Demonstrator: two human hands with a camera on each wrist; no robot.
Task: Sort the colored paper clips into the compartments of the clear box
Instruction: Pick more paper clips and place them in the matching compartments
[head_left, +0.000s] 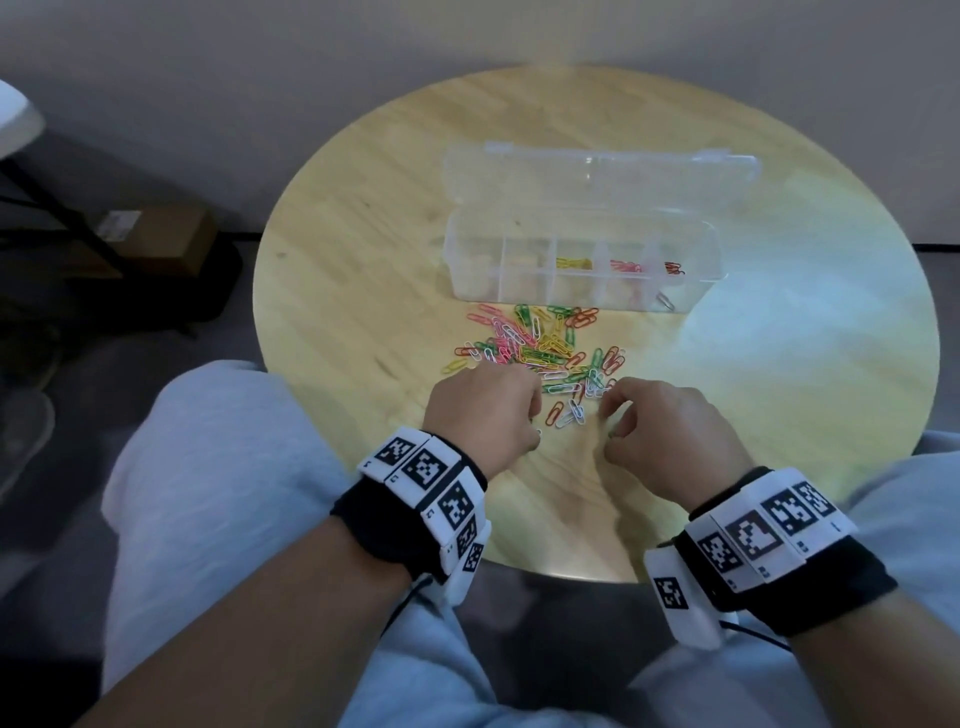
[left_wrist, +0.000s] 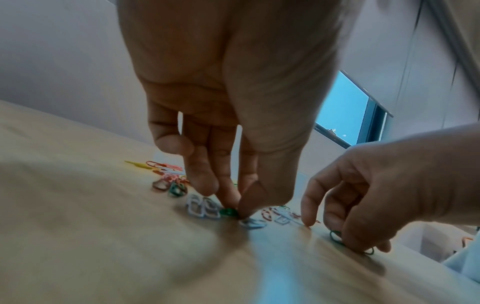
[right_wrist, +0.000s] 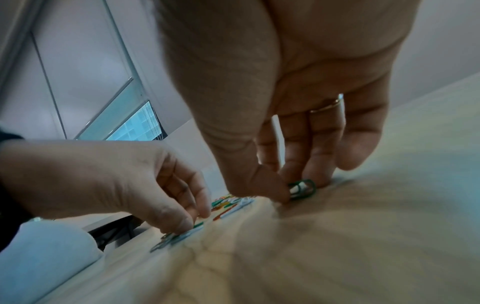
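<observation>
A loose pile of coloured paper clips (head_left: 540, 353) lies on the round wooden table (head_left: 363, 218), just in front of the clear box (head_left: 582, 228), whose lid is swung back. Its back compartments hold yellow clips (head_left: 574, 263), pink clips (head_left: 626, 266) and red clips (head_left: 674, 268). At the pile's near edge my left hand (head_left: 498, 410) (left_wrist: 237, 209) pinches a green clip (left_wrist: 228, 211) against the table. To its right, my right hand (head_left: 618, 421) (right_wrist: 291, 191) pinches green clips (right_wrist: 303, 188) between thumb and fingers, low on the tabletop.
White clips (left_wrist: 202, 207) and red ones lie around my left fingertips. One pale clip (head_left: 665, 301) sits in the box's front right compartment. Bare wood stretches right of the pile. My knees in grey trousers (head_left: 218, 467) flank the table's near edge.
</observation>
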